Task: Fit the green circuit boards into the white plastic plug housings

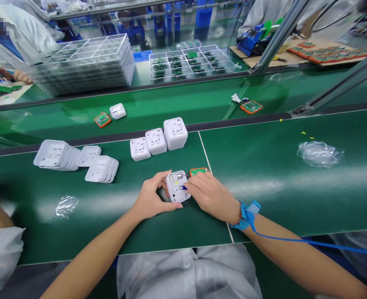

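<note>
My left hand [154, 194] is closed around the left side of a square white plastic housing [174, 196], its thumb along the near edge. The open inner side faces up, showing a small yellow spot and thin wires. My right hand [209, 193], with a blue wrist strap [247, 216] and cord, reaches over the right edge of this housing. Its fingertips are pressed together at a small dark blue piece [184, 187] inside; what exactly they pinch is hidden. Just beyond the right fingers lies a green circuit board [197, 170] with an orange rim, partly covered by the hand.
Stacked white housings [175, 135] stand ahead, with more white covers [54, 154] at left. Crumpled clear plastic [319, 153] lies at right. On the green belt [177, 110] sit circuit boards [251, 106]. Beyond are clear trays [186, 66]. A co-worker's sleeve [3, 257] is at left.
</note>
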Demonstrator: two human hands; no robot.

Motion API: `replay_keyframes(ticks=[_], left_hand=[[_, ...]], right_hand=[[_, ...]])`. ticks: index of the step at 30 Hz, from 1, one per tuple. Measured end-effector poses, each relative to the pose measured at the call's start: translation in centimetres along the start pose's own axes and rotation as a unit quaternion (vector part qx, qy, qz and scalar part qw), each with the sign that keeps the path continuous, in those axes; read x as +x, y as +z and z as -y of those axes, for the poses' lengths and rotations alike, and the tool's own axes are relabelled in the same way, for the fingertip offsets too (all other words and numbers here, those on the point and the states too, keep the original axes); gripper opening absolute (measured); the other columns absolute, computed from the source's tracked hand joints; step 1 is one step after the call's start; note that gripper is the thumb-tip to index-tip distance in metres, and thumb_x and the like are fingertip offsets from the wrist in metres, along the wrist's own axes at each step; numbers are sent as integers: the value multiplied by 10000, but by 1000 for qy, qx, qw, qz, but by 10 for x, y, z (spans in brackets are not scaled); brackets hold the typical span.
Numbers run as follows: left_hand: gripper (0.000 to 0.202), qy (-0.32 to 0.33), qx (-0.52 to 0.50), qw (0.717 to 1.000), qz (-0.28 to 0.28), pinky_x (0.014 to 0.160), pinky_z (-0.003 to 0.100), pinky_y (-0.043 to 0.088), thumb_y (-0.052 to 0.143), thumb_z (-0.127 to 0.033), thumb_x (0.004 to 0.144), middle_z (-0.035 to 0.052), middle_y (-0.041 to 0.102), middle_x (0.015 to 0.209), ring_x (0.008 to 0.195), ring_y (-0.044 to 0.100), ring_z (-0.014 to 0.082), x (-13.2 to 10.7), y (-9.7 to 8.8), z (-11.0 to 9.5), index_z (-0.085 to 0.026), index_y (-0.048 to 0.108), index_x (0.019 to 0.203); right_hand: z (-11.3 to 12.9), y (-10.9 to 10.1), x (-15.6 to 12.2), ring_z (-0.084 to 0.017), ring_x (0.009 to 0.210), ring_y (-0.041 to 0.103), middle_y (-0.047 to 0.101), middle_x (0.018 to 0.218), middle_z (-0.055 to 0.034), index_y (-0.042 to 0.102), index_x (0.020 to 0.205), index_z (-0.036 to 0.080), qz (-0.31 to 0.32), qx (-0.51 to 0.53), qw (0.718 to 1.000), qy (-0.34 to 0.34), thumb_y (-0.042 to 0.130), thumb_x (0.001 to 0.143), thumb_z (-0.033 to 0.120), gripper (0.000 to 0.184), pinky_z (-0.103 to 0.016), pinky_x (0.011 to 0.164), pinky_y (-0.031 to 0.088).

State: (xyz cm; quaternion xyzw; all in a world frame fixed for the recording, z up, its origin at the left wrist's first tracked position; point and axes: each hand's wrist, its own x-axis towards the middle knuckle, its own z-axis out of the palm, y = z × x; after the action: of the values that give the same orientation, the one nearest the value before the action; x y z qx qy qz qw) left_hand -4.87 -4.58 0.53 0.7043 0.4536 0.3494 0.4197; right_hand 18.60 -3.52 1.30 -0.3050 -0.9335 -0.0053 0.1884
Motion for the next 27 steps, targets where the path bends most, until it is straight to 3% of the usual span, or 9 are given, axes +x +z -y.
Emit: replay_keyframes(ticks=[4, 6, 10, 13, 15, 19, 24, 27], left_hand=[[851, 18, 5, 1000, 20, 712, 327, 571, 915, -390, 624, 59, 711, 1002, 733, 650, 167, 0, -1, -3, -201, 491, 1337], [856, 25, 18, 999, 30, 740, 339, 570, 911, -391, 626, 57, 708, 1031, 767, 664, 180, 1, -2, -5, -213, 485, 1347], [851, 44, 47, 997, 41, 759, 351, 560, 888, -390, 651, 53, 717, 1038, 791, 684, 198, 2, -1, -6, -225, 466, 1371], [855, 59, 85, 994, 40, 812, 378, 548, 875, -368, 654, 75, 713, 1112, 866, 686, 225, 1, -1, -4, -230, 460, 1389], [857, 65, 96, 992, 40, 837, 387, 541, 861, -345, 661, 84, 696, 1177, 915, 681, 236, 0, -1, -2, -237, 448, 1403], [829, 71, 99, 991, 48, 861, 381, 522, 843, -347, 704, 85, 655, 1274, 972, 665, 236, -2, -1, 0, -261, 430, 1418], [916, 98, 146, 983, 58, 862, 392, 472, 833, -387, 756, 53, 645, 1147, 915, 610, 216, -3, -1, -3, -309, 309, 1503], [987, 85, 145, 985, 30, 908, 427, 458, 795, -395, 801, 76, 570, 1198, 947, 564, 217, -4, 0, -4, -320, 162, 1555]], right_hand=[[-1, 2, 4, -234, 877, 508, 644, 909, -99, 673, 966, 129, -9, 62, 998, 22, 468, 1000, 154, 210, -382, 774, 401], [-2, 3, 9, -219, 857, 517, 641, 873, -76, 667, 884, 151, 3, 127, 990, 54, 551, 956, 149, 137, -367, 770, 410], [-5, 0, 25, -166, 732, 509, 582, 721, -1, 569, 648, 186, 18, 228, 954, 192, 742, 761, 79, 232, -306, 671, 379], [-8, -5, 35, -160, 725, 512, 575, 757, 17, 538, 696, 192, 6, 234, 929, 285, 846, 606, 103, 334, -283, 626, 360], [-12, -8, 38, -193, 838, 554, 620, 903, -10, 575, 881, 189, 22, 233, 932, 276, 856, 597, 124, 405, -300, 697, 396], [-19, -14, 38, -261, 1056, 588, 647, 1178, -81, 518, 1226, 185, 145, 290, 931, 166, 834, 690, 192, 622, -375, 881, 413], [-24, -18, 40, -251, 985, 622, 676, 1068, -66, 573, 1093, 184, 213, 290, 916, 175, 784, 761, 199, 394, -317, 782, 415], [-45, -24, 37, -219, 893, 621, 665, 965, -42, 569, 1048, 185, 193, 295, 912, 209, 757, 769, 201, 337, -293, 739, 422]])
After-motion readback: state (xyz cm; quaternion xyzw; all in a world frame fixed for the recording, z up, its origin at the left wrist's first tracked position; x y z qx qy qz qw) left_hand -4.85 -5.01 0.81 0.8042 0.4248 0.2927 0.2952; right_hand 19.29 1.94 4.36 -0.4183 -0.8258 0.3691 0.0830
